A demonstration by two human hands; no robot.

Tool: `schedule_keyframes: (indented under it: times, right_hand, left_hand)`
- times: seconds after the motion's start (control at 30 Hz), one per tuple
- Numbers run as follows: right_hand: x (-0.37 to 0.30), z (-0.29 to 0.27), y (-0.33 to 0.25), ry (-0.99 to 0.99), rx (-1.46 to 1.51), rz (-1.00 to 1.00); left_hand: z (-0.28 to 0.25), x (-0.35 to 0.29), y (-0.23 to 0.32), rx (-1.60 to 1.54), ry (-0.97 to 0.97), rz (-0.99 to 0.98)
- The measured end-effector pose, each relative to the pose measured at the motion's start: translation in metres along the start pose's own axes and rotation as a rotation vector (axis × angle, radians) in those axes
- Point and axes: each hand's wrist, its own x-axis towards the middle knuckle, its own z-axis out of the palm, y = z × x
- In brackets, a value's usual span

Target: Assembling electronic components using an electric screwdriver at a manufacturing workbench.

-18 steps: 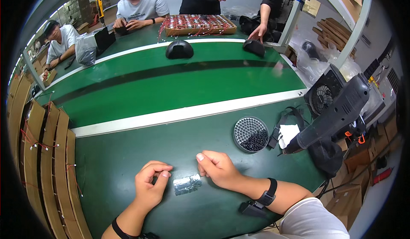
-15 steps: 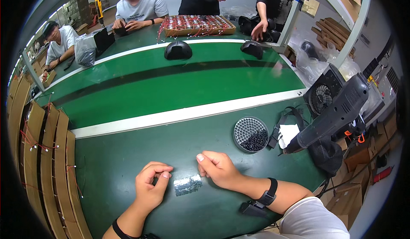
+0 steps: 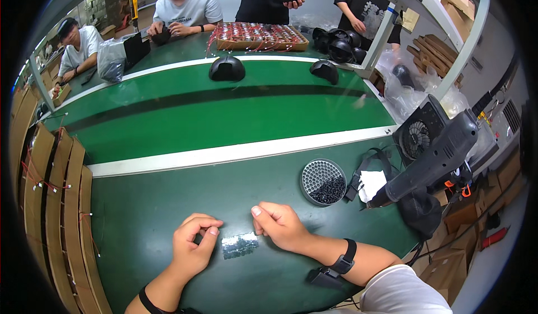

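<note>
My left hand (image 3: 193, 244) is loosely closed over the green table, its thumb tip close to the curled fingers. A small dark patch shows inside the curl, but I cannot tell if it is an object or shadow. Opposite it, my right hand (image 3: 280, 226) is closed, thumb pressed over bent fingers, and their inner side is hidden. Flat on the table between the hands lies a small shiny, see-through rectangular piece (image 3: 240, 245) with a wavy lower edge. The right fingertips are close to its upper right corner.
A round grey dish (image 3: 323, 182) holds black screws. Right of it are a black power screwdriver (image 3: 428, 160), a white paper (image 3: 372, 186) and a fan (image 3: 417, 137). Cardboard trays (image 3: 59, 202) stand at left. Black shells (image 3: 227, 69) sit on the green belt (image 3: 235, 112); co-workers sit and stand beyond.
The view has shifted slightly, while my hands keep nearly the same pose around the shiny piece. At the far right, a co-worker's hand has drawn back from the black shell by the belt.
</note>
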Motion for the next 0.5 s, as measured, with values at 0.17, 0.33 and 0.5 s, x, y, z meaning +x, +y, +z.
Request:
schedule_keyframes:
  times: [0.17,0.33,0.5]
  right_hand:
    - [0.0,0.002,0.0,0.013,-0.049,0.014]
    - [-0.003,0.001,0.003,0.028,-0.061,0.007]
    - [-0.001,0.002,0.003,0.038,-0.079,-0.037]
  left_hand:
    - [-0.001,0.0,0.005,0.033,0.047,0.019]
    - [0.002,0.004,0.013,0.063,-0.015,0.053]
    - [0.0,0.002,0.012,0.049,-0.009,0.046]
